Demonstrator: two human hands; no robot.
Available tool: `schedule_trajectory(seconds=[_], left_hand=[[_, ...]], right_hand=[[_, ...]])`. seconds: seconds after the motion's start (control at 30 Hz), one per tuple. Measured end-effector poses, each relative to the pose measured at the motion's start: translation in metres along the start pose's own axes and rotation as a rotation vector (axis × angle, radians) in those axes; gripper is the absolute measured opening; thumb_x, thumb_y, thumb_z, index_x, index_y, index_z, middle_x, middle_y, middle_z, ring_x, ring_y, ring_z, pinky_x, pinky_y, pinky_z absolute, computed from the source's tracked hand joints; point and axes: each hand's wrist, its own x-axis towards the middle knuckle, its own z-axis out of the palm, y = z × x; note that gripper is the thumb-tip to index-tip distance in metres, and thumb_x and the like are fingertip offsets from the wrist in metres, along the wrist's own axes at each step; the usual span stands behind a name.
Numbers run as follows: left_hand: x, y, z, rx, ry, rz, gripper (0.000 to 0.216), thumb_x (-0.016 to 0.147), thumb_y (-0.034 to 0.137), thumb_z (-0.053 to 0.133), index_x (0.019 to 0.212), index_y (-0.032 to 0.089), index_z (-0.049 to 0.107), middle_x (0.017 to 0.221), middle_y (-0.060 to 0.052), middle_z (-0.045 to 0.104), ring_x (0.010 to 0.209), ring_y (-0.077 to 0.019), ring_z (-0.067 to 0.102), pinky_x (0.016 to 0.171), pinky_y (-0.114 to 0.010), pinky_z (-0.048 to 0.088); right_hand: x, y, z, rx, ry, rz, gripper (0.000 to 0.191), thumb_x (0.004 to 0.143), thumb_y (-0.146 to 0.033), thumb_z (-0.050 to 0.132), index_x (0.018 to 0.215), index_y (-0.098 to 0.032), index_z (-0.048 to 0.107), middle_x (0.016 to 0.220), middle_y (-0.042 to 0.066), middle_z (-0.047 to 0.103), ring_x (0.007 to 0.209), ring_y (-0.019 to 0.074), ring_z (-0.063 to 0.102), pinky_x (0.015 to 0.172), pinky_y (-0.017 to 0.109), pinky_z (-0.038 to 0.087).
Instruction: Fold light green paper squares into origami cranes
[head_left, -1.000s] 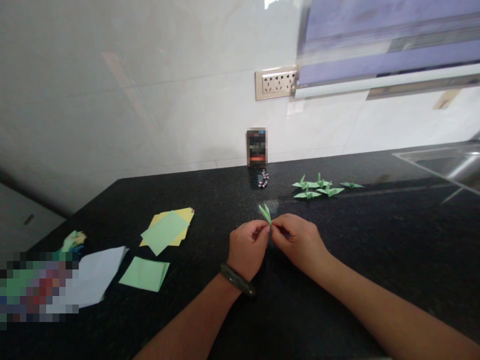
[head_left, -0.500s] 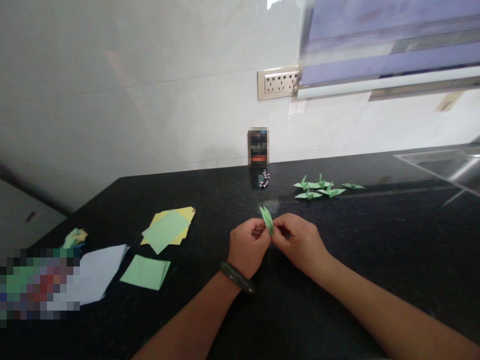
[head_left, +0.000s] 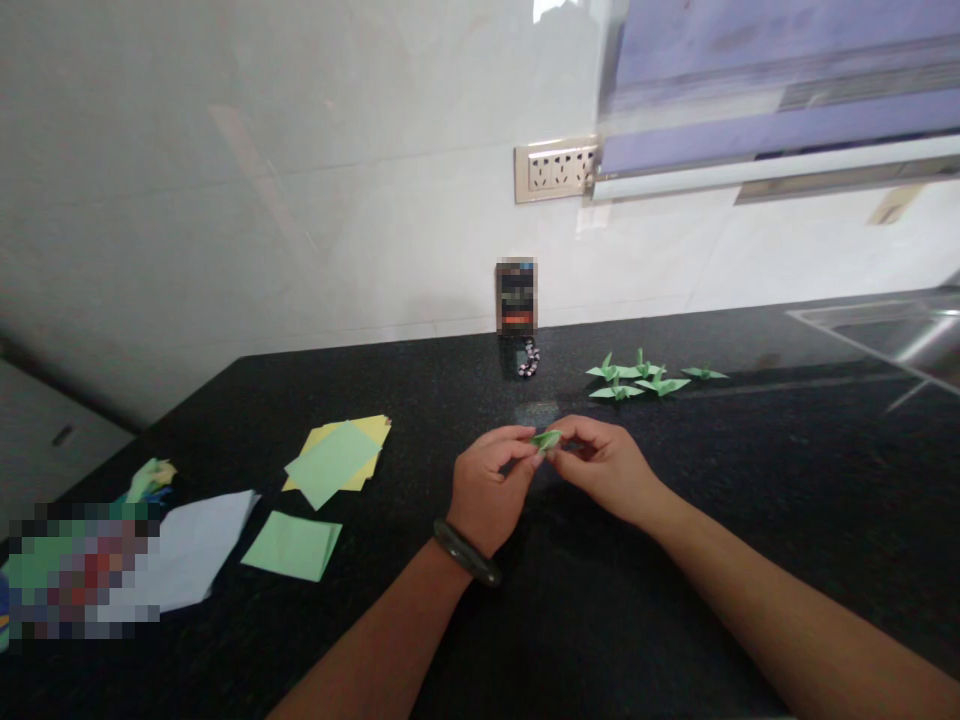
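Observation:
A small piece of folded green paper [head_left: 548, 439] is pinched between my two hands above the dark countertop. My left hand [head_left: 491, 485], with a dark bangle on its wrist, grips the paper's left side between thumb and fingers. From the other side my right hand [head_left: 602, 465] holds it with thumb and forefinger closed. The fingers cover part of the fold. Several folded green paper cranes [head_left: 616, 390] sit beyond my right hand.
On the left lie a stack of green and yellow paper sheets [head_left: 337, 462], a folded green sheet [head_left: 291, 547] and white paper [head_left: 196, 548]. A phone-like object [head_left: 517, 297] with a beaded strap [head_left: 530, 360] leans against the wall. A metal-edged fixture [head_left: 885, 330] is at far right.
The folded paper has turned from upright to nearly flat between my fingers. My left fingers have stretched forward along it, and my right hand has risen slightly.

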Motion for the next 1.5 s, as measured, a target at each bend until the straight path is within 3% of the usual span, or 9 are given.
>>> schedule_trajectory(seconds=[0.2, 0.83, 1.23, 1.33, 1.5], left_hand=[[0.0012, 0.0062, -0.0034, 0.127, 0.006, 0.191, 0.01, 0.075, 0.015, 0.057, 0.069, 0.019, 0.065, 0.074, -0.004, 0.068, 0.073, -0.0146, 0.06, 0.072, -0.032, 0.049], [0.0014, 0.0071, -0.0044, -0.01, -0.129, 0.08, 0.009, 0.074, 0.012, 0.057, 0.073, 0.018, 0.063, 0.086, -0.004, 0.068, 0.082, -0.0146, 0.061, 0.075, -0.029, 0.049], [-0.0009, 0.0079, -0.0023, 0.029, -0.025, 0.083, 0.008, 0.071, 0.013, 0.06, 0.069, 0.017, 0.065, 0.074, -0.003, 0.065, 0.071, -0.0122, 0.06, 0.067, -0.025, 0.05], [-0.0017, 0.0089, -0.0027, 0.007, -0.029, 0.006, 0.007, 0.072, 0.013, 0.059, 0.069, 0.017, 0.065, 0.073, -0.003, 0.066, 0.07, -0.0121, 0.061, 0.067, -0.024, 0.05], [-0.0014, 0.0049, 0.0009, -0.245, -0.033, -0.331, 0.018, 0.069, 0.019, 0.062, 0.086, 0.015, 0.064, 0.074, -0.004, 0.068, 0.066, -0.0135, 0.063, 0.062, -0.024, 0.052]], right_hand=[[0.0025, 0.0048, -0.0045, 0.095, -0.087, 0.012, 0.007, 0.071, -0.023, 0.059, 0.074, -0.016, 0.06, 0.07, 0.002, 0.062, 0.064, 0.0129, 0.055, 0.061, 0.026, 0.045], [0.0018, 0.0066, -0.0098, 0.062, -0.163, -0.063, 0.011, 0.066, -0.01, 0.052, 0.07, -0.015, 0.06, 0.074, 0.004, 0.062, 0.067, 0.0132, 0.055, 0.06, 0.025, 0.045], [0.0028, 0.0094, -0.0069, 0.168, -0.154, 0.044, 0.005, 0.069, -0.02, 0.059, 0.072, -0.016, 0.06, 0.065, 0.0, 0.061, 0.06, 0.0118, 0.055, 0.06, 0.026, 0.046], [0.0023, 0.009, -0.006, 0.191, -0.153, 0.066, 0.007, 0.068, -0.023, 0.061, 0.069, -0.016, 0.059, 0.062, 0.0, 0.059, 0.06, 0.0125, 0.055, 0.06, 0.026, 0.046], [0.0015, 0.0056, -0.005, 0.2, -0.135, 0.088, 0.014, 0.069, -0.029, 0.062, 0.069, -0.016, 0.059, 0.061, 0.0, 0.06, 0.057, 0.0122, 0.054, 0.057, 0.025, 0.045]])
